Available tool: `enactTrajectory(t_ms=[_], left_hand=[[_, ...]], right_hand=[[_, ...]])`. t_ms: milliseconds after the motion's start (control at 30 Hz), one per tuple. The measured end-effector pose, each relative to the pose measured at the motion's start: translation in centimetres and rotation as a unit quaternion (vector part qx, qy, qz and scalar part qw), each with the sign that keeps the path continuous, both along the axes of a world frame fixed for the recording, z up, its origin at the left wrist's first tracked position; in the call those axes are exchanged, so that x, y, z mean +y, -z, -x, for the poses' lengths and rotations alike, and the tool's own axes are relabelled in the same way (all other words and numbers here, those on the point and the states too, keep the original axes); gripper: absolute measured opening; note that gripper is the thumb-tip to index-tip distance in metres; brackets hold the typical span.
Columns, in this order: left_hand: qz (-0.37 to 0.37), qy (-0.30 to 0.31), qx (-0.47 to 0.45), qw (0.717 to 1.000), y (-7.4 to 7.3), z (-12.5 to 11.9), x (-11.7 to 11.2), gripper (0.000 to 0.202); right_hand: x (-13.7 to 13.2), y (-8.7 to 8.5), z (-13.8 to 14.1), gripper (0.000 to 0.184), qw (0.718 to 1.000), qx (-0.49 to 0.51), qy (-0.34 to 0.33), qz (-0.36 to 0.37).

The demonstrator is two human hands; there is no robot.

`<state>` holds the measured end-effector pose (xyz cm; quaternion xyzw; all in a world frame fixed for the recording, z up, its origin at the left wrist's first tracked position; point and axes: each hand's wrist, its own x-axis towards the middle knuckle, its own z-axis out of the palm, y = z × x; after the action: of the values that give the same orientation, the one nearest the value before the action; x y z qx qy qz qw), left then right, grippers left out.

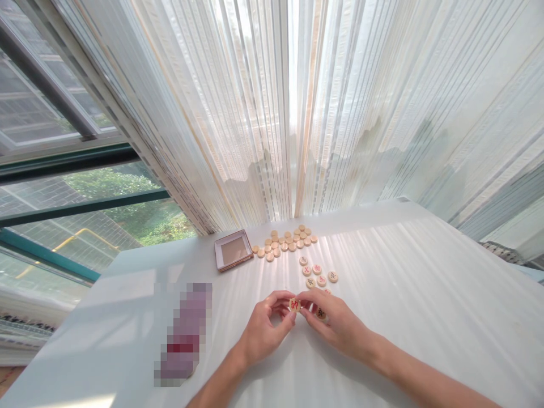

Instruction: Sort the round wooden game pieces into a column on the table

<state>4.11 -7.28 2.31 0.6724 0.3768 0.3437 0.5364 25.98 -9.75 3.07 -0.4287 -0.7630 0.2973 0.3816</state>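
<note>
A round wooden xiangqi piece [294, 305] with a red character is held up on edge above the table, its marked face toward me. My left hand [267, 326] pinches it from the left between thumb and fingers. From the right, the thumb and fingers of my right hand [334, 320] close on the same piece. Beneath my right hand lies a piece with a black character [321, 313], partly covered by the fingers. Just beyond are several face-up pieces [321, 280] with red or black characters. Another red one is mostly hidden behind my right hand.
Farther back, several pale blank-side-up pieces [292, 247] lie in a loose cluster. Left of them sits a shallow open box [233, 250]. A blurred purple item [185, 331] rests at the left of the white table [408, 283]. String curtains [293, 113] hang along the far edge.
</note>
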Motion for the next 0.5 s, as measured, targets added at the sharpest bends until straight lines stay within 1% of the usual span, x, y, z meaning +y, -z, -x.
enactTrajectory(t_ms=[100, 167, 233, 300, 400, 500], left_hand=[[0.004, -0.021, 0.0, 1.0, 0.2, 0.0, 0.0, 0.03], [0.008, -0.036, -0.004, 0.999, 0.4, 0.0, 0.0, 0.031], [0.012, -0.045, -0.007, 0.999, 0.6, -0.1, 0.0, 0.032], [0.013, -0.046, -0.007, 0.999, 0.7, -0.1, 0.0, 0.033], [0.009, -0.042, 0.002, 0.999, 0.6, -0.1, -0.1, 0.033], [-0.008, -0.032, 0.016, 0.999, 0.2, -0.1, -0.2, 0.033]], right_hand=[[0.4, -0.5, -0.4, 0.022, 0.998, 0.019, 0.026, -0.053], [0.8, -1.0, -0.8, 0.023, 0.992, 0.053, 0.076, -0.08], [1.2, -1.6, -1.3, 0.023, 0.983, 0.089, 0.134, -0.083], [1.5, -2.0, -1.7, 0.023, 0.977, 0.108, 0.17, -0.073], [1.6, -2.2, -1.9, 0.022, 0.978, 0.106, 0.171, -0.051], [1.2, -1.9, -1.5, 0.018, 0.99, 0.068, 0.119, -0.02]])
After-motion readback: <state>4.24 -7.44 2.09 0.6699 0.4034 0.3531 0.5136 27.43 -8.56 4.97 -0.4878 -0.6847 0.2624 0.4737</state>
